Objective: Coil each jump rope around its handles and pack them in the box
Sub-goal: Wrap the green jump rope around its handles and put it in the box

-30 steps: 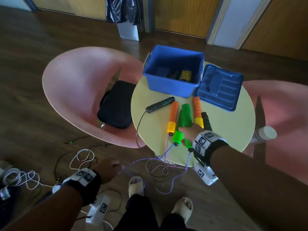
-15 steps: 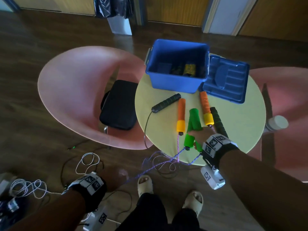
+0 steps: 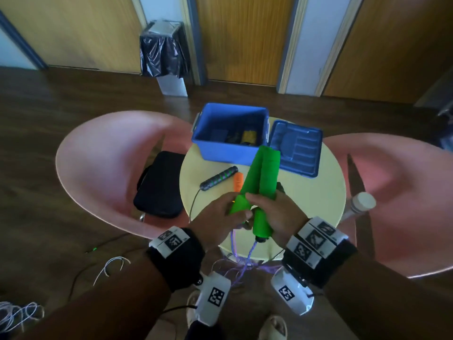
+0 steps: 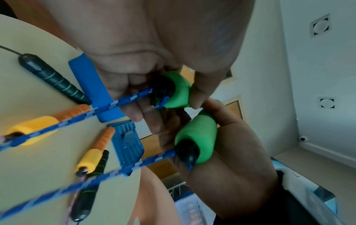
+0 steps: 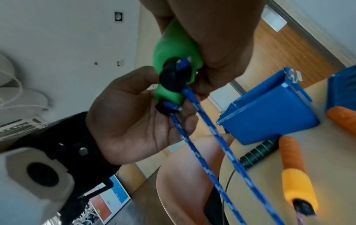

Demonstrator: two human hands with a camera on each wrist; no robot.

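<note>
Gripping one green handle [image 3: 266,173] apiece, both hands' fingers curl closed, seemingly above the table [image 3: 306,192].

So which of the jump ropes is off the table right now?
The green-handled rope: both hands grip its handles above the table, while the orange and black ones lie flat.

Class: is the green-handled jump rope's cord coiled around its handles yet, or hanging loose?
Loose. The blue cord runs straight down from both green handles; none wraps them.

Pink chairs [image 3: 103,165], dark wood floor [image 3: 49,99]
</note>
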